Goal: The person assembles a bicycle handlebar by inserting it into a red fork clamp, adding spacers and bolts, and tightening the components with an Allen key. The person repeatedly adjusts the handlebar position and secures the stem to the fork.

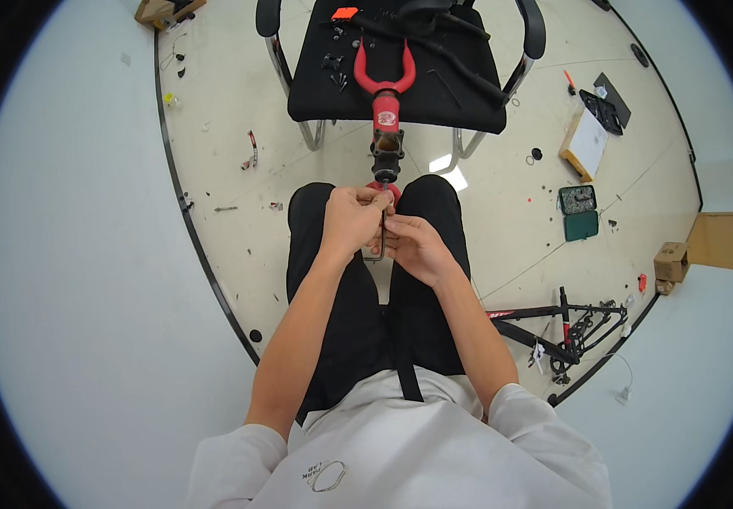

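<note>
A red two-pronged bicycle part (pixel 386 109) with a pale badge, which looks like a fork, lies with its prongs on the chair seat and its near end toward my knees. At that end sits a black stem clamp (pixel 387 153) with an open, brownish hollow. My left hand (pixel 352 219) pinches an L-shaped hex key (pixel 383 242) near its upper end, just below the clamp. Lower down, my right hand (pixel 417 244) has its fingers closed on the key's shaft. The key's bent end points left. Fingers hide where its upper tip meets the clamp. Behind them shows a red curved piece (pixel 396 192).
Small bolts (pixel 339 81), a black tube (pixel 460 64) and another hex key (pixel 444 88) lie on the black chair (pixel 315 106). To the right, a green case (pixel 581 225), a white-topped box (pixel 585 144) and a black bike frame (pixel 553 332) rest on the floor.
</note>
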`<state>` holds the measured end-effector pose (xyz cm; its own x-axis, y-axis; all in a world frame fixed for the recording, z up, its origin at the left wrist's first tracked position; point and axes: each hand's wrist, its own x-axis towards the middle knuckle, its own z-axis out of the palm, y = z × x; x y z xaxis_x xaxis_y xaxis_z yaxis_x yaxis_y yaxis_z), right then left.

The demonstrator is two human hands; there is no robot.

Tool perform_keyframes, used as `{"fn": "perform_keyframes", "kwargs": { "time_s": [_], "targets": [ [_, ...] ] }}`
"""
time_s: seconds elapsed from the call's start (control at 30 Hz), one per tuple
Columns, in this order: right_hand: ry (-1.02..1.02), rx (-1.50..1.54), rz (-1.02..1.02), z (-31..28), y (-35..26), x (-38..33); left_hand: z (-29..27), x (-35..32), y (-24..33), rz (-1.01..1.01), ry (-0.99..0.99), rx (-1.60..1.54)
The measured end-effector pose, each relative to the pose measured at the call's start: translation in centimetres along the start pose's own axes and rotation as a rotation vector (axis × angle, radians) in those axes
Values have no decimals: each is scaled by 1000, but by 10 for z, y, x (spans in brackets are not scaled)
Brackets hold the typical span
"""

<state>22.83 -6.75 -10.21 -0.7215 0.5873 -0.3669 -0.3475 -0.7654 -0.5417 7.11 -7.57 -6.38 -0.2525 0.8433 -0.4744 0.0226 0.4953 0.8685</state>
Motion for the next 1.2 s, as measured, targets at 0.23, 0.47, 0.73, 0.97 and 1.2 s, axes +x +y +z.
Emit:
{"fn": "perform_keyframes", "kwargs": {
  "time_s": [0.23, 0.47, 0.73, 0.97, 1.2],
  "targets": [
    [-5, -60, 3, -15, 7, 2, -2, -13, 19, 204, 105, 226],
    [53, -94, -56, -16, 12, 9, -1, -1, 18, 151, 106, 359],
    [-57, 40, 3, -4, -1, -1, -2, 7, 2, -23, -60, -47],
    [31, 14, -42, -20, 13, 10, -4, -7, 26, 113, 56, 238],
    [-56, 124, 16, -4, -3, -1, -7, 2, 26, 134, 60, 379]
  ]
}}
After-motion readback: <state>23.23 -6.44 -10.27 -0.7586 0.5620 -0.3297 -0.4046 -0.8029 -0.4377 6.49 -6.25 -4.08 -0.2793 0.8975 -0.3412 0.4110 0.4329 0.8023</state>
